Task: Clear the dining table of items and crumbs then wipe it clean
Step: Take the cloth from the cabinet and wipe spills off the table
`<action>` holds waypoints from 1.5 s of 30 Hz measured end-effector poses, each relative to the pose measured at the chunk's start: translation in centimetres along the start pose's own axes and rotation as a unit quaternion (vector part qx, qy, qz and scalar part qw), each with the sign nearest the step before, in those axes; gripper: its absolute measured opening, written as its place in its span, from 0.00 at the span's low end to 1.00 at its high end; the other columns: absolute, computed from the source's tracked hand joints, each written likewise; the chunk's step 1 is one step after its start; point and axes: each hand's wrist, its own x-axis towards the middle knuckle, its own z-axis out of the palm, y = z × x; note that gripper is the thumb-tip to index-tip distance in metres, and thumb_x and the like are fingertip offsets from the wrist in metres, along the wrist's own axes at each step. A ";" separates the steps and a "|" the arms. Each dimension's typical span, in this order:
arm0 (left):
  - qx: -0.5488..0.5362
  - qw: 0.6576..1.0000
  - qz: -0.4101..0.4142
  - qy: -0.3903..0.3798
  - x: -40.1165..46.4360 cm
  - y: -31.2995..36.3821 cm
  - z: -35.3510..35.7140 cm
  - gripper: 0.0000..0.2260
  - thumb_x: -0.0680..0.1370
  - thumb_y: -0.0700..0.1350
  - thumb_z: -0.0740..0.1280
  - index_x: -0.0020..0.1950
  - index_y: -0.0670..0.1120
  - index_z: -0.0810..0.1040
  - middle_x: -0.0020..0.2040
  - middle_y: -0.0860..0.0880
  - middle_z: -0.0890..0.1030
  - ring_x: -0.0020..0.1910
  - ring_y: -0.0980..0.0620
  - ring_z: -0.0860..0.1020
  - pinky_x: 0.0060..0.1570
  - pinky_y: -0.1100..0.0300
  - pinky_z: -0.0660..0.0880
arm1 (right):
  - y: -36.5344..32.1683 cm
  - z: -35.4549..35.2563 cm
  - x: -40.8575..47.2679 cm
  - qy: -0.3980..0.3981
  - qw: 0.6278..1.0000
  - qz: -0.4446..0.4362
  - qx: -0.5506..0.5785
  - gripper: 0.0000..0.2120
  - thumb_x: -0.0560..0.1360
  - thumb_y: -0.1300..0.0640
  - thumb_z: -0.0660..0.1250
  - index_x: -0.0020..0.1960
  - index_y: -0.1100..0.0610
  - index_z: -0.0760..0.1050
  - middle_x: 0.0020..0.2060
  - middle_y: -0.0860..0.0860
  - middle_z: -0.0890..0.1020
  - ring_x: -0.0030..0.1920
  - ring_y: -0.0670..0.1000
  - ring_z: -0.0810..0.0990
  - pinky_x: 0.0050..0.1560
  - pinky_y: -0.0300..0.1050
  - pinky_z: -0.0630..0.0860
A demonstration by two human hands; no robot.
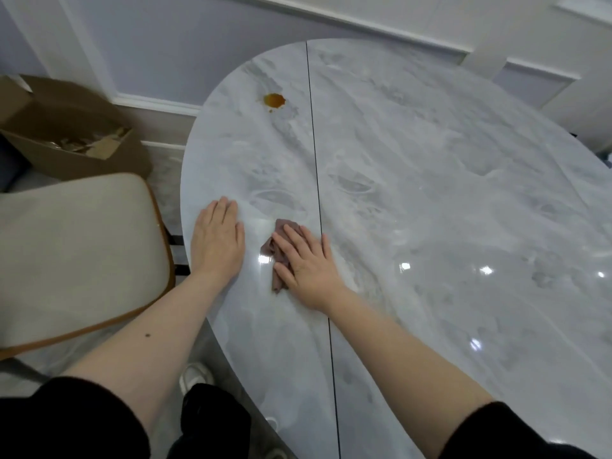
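While both hands lie flat, the right hand presses a crumpled cloth onto glossy marble table; left hand empty — fingers spread.

Soft even light, tabletop glare, curved edges

One head-worn wide-angle camera supplies the only view. It looks forward and steeply down from above the near edge of the counter, close enough that both forearms enter from the bottom of the frame. The counter fills the centre and the 3 o'clock side. A chair lies at 9 o'clock, a cardboard box at 10 o'clock, and the wall runs across 12 o'clock. Straight lines bow toward the frame edges.
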 end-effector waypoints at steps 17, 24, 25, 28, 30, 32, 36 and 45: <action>-0.008 0.994 0.065 -0.093 22.9 -6.5 -0.7 0.23 0.81 0.49 0.52 0.75 0.43 0.57 0.77 0.40 0.55 0.75 0.37 0.51 0.75 0.45 0.47 | -1.5 -2.9 22.0 0.015 0.940 0.337 0.054 0.27 0.81 0.43 0.45 0.77 0.47 0.42 0.77 0.48 0.43 0.76 0.56 0.40 0.72 0.65 0.35; 0.023 0.990 0.069 -0.117 30.6 -6.6 1.7 0.26 0.81 0.53 0.50 0.76 0.43 0.54 0.77 0.39 0.51 0.75 0.35 0.48 0.74 0.43 0.43 | -0.9 -3.1 27.1 0.047 0.925 0.373 0.047 0.26 0.81 0.46 0.46 0.77 0.47 0.43 0.77 0.48 0.44 0.76 0.56 0.40 0.72 0.65 0.37; 0.018 0.991 0.071 -0.112 31.7 -6.6 1.9 0.26 0.81 0.53 0.51 0.76 0.42 0.55 0.77 0.39 0.53 0.75 0.35 0.49 0.74 0.43 0.44 | -0.5 -3.2 27.9 0.050 0.925 0.373 0.049 0.26 0.81 0.47 0.46 0.77 0.47 0.43 0.77 0.48 0.44 0.76 0.56 0.40 0.72 0.65 0.37; -0.001 0.992 0.072 -0.104 33.4 -6.5 2.3 0.24 0.81 0.51 0.51 0.75 0.42 0.57 0.76 0.40 0.55 0.75 0.36 0.51 0.74 0.43 0.48 | 0.7 -3.7 30.1 0.050 0.924 0.375 0.052 0.26 0.81 0.47 0.46 0.77 0.47 0.44 0.77 0.48 0.44 0.76 0.56 0.40 0.72 0.64 0.37; -0.009 0.993 0.071 -0.095 33.8 -6.6 2.6 0.23 0.81 0.50 0.51 0.75 0.42 0.58 0.76 0.40 0.56 0.75 0.36 0.52 0.74 0.44 0.50 | 1.5 -4.1 31.8 0.053 0.925 0.373 0.053 0.26 0.81 0.47 0.47 0.77 0.48 0.44 0.77 0.48 0.44 0.76 0.55 0.41 0.72 0.64 0.37; -0.012 0.994 0.072 -0.085 33.5 -6.6 2.8 0.23 0.81 0.49 0.52 0.74 0.42 0.59 0.76 0.40 0.58 0.75 0.36 0.54 0.74 0.44 0.52 | 2.4 -4.5 33.3 0.061 0.927 0.366 0.059 0.26 0.80 0.48 0.48 0.77 0.48 0.45 0.77 0.48 0.45 0.76 0.55 0.42 0.73 0.63 0.38; -0.002 0.994 0.069 -0.079 33.6 -6.6 3.0 0.22 0.81 0.48 0.52 0.74 0.42 0.60 0.75 0.39 0.60 0.74 0.35 0.56 0.74 0.43 0.54 | 4.7 -5.7 37.0 0.070 0.935 0.338 0.079 0.26 0.80 0.51 0.49 0.76 0.48 0.49 0.77 0.47 0.48 0.76 0.51 0.43 0.73 0.61 0.36; -0.003 0.995 0.064 -0.073 33.5 -6.5 2.9 0.22 0.81 0.47 0.51 0.75 0.44 0.59 0.76 0.42 0.59 0.75 0.38 0.55 0.74 0.45 0.52 | 6.6 -6.7 41.5 0.146 0.930 0.255 0.220 0.26 0.72 0.57 0.50 0.68 0.45 0.71 0.71 0.43 0.67 0.74 0.44 0.57 0.73 0.50 0.37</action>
